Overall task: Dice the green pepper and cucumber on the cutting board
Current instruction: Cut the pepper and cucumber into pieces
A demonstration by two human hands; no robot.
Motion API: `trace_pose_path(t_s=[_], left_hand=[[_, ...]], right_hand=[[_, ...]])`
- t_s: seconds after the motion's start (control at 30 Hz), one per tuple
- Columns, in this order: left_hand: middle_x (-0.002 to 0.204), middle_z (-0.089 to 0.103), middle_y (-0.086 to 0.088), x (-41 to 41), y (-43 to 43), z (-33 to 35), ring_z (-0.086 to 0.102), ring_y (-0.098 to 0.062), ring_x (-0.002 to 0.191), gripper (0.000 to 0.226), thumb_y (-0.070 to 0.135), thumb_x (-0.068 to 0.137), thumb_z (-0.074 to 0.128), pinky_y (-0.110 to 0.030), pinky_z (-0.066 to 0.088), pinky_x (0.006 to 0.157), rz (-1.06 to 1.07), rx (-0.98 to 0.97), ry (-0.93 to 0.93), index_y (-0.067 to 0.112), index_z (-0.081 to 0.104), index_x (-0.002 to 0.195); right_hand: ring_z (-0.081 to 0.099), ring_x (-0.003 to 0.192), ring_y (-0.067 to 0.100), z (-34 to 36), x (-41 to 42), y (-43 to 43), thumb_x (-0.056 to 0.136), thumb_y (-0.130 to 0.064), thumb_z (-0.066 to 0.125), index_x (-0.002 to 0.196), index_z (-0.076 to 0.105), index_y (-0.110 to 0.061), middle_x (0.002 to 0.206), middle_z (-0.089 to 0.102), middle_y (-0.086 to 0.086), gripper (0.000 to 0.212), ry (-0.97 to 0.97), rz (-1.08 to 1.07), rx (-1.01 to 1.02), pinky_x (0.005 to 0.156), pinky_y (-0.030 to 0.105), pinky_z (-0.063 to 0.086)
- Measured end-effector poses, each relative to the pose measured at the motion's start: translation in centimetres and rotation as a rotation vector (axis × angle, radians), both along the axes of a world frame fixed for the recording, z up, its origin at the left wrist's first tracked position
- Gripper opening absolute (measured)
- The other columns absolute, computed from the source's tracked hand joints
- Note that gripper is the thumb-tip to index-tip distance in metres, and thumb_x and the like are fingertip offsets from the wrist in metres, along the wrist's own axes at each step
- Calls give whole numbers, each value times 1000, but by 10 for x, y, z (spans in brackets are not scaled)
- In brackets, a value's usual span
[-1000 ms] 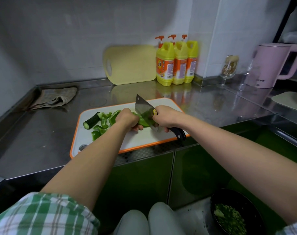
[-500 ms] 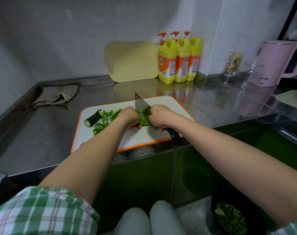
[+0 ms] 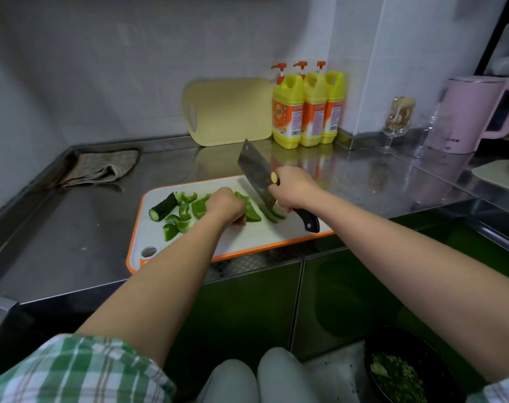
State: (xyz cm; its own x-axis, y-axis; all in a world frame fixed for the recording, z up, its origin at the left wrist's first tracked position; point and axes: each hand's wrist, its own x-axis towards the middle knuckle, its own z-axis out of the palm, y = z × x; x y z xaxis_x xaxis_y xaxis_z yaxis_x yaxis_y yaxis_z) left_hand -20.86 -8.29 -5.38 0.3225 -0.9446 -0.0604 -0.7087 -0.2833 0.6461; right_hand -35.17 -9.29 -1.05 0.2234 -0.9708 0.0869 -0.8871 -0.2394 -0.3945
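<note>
**Pepper being cut on the board**

Cucumber stub is lying at the left end of the cutting board, with pepper chunks sitting beside it. Left hand is pinning a pepper strip, fingers curled over it. Cleaver is tilting, its lower edge at the pepper. Right hand is gripping the handle, fingers wrapped round it.

Pepper pieces, cucumber stub on cutting board.
</note>
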Motion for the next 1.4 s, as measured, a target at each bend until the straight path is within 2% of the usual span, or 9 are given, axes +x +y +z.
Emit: trace_pose_path(t_s=[0.1,0.17,0.3,0.53,0.7,1.03,1.2,1.3,1.4], left_hand=[[62,68,-13,0,0,-3,54,-16,38,33,4,94,45,-21,44,42,-5,73,143,-1,61,66],[55,62,-13,-1,0,-4,47,-15,32,24,1,95,43,-18,36,34,8,92,195,-4,58,77],[56,63,-15,-1,-2,-7,47,-18,37,17,0,94,43,-20,38,38,12,90,218,-5,58,86],[56,62,-15,-1,-3,-7,46,-19,36,21,-1,93,42,-18,34,34,8,92,217,-4,55,77],[60,61,-17,0,-2,-7,45,-17,34,25,-2,95,41,-15,32,31,-1,76,236,-1,52,73],[61,65,-13,2,-4,-9,53,-20,44,39,3,96,42,-22,37,43,-42,111,166,2,57,60],[69,72,-14,6,-5,-11,65,-25,57,33,8,87,50,-34,58,69,-16,60,81,4,65,58],[74,73,-17,5,-3,-8,71,-30,74,23,14,82,58,-42,60,78,-9,14,27,-1,73,74],[75,72,-19,1,1,-6,71,-32,77,23,16,81,59,-42,59,78,-5,-12,20,-2,73,79]], right_hand=[[69,60,26,-1,-5,9,82,-6,50,75,64,-3,67,71,13,16,68,57,105,65,33,59],[64,51,23,-4,-5,13,85,-6,47,68,58,-5,55,65,11,20,78,67,118,59,27,54],[57,44,17,-2,-1,17,84,-3,46,63,53,-7,30,50,0,22,123,81,130,50,24,44],[58,43,17,1,-5,20,89,-7,44,74,48,-10,52,57,8,16,59,97,82,43,21,37],[57,43,18,-2,1,21,84,-2,44,69,49,-8,32,51,1,17,149,114,110,46,23,42],[61,57,28,-5,16,24,75,6,56,69,56,-5,52,57,10,13,237,79,102,63,31,52],[54,46,19,-8,28,20,84,-2,55,66,50,-9,53,56,6,19,168,31,104,47,21,38],[57,50,21,-9,27,15,84,0,52,67,50,-7,52,55,8,19,118,10,117,61,28,52],[60,58,26,-9,26,15,85,1,49,68,49,-6,54,54,9,19,107,26,117,70,32,55]])
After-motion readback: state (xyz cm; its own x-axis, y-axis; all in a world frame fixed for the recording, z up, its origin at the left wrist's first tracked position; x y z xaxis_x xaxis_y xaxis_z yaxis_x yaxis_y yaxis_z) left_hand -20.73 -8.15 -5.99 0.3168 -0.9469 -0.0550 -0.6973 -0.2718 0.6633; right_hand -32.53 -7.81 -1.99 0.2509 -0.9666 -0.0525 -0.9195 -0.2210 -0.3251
